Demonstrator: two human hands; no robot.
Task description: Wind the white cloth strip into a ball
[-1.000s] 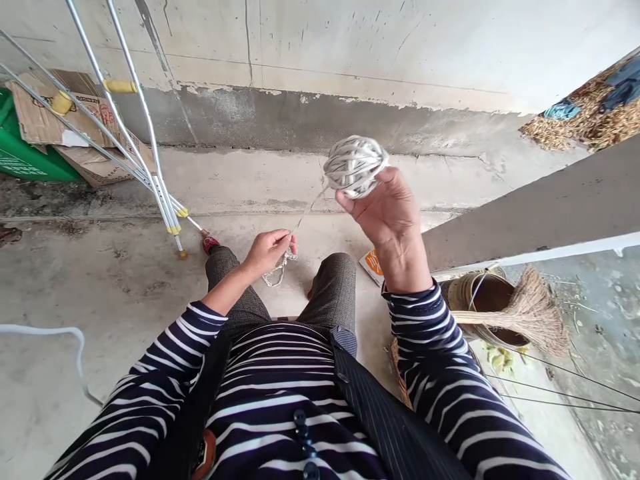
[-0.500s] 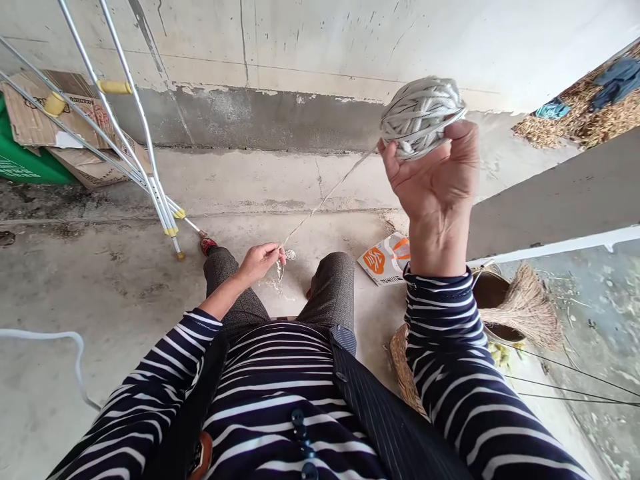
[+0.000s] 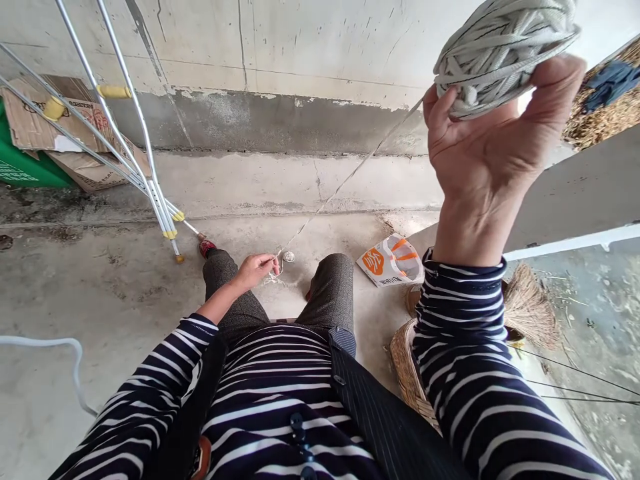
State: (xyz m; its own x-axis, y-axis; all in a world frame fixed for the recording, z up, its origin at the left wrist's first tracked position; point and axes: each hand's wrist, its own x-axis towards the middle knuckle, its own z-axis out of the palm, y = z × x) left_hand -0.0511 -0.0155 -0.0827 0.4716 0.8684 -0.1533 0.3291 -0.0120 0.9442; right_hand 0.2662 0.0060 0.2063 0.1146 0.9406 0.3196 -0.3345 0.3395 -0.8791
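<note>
My right hand (image 3: 493,143), raised at the upper right, is wrapped round a large ball of whitish cord (image 3: 507,57). From the ball a strand (image 3: 350,175) runs taut and slanting down to my left hand (image 3: 256,270). That hand is low over my left knee, its fingers pinching the strand. Loose pale cord (image 3: 274,279) trails below the pinch. On the floor just beyond the fingers lies a small round whitish thing (image 3: 289,256), too small to name for sure.
Metal crutches (image 3: 135,147) lean at the left before cardboard boxes (image 3: 50,117). Right of my knees are a white and orange bag (image 3: 380,263) and a woven basket (image 3: 407,373). A straw broom (image 3: 530,307) lies beyond my right sleeve. A pale hose (image 3: 55,342) crosses the left floor.
My right hand has moved up and to the right with the ball of cord, nearer the camera. The strand between my hands is longer. My left hand has dropped slightly.
</note>
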